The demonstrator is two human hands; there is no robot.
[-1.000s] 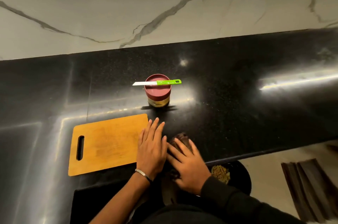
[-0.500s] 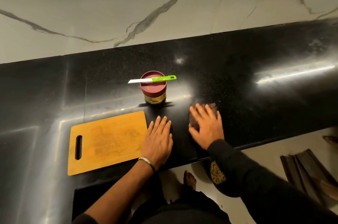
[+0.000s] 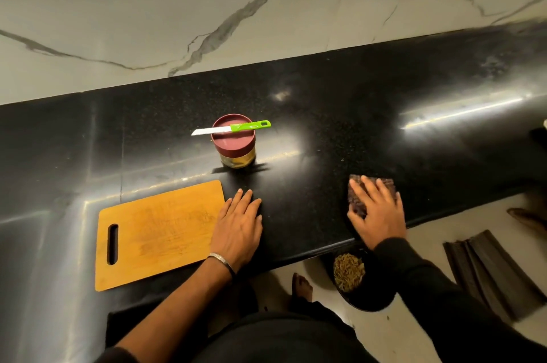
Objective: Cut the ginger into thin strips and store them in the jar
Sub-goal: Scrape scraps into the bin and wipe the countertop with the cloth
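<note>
A glass jar with a maroon lid (image 3: 233, 145) stands on the black counter (image 3: 340, 140), yellowish contents showing below the lid. A green-handled knife (image 3: 233, 128) lies across the lid, blade pointing left. A bare wooden cutting board (image 3: 159, 232) lies at the front left. My left hand (image 3: 238, 228) rests flat on the counter beside the board's right edge. My right hand (image 3: 376, 208) presses with straight fingers on a dark brown cloth (image 3: 359, 199) near the counter's front edge.
Below the counter edge on the floor sits a dark bin (image 3: 362, 279) holding yellowish scraps. A bare foot (image 3: 302, 287) stands beside it. Dark ridged pieces (image 3: 491, 270) lie on the floor at the right. A marble wall (image 3: 266, 7) backs the counter.
My right hand has slid the brown cloth to the right along the counter, away from my left hand. The left hand has stayed beside the board.
</note>
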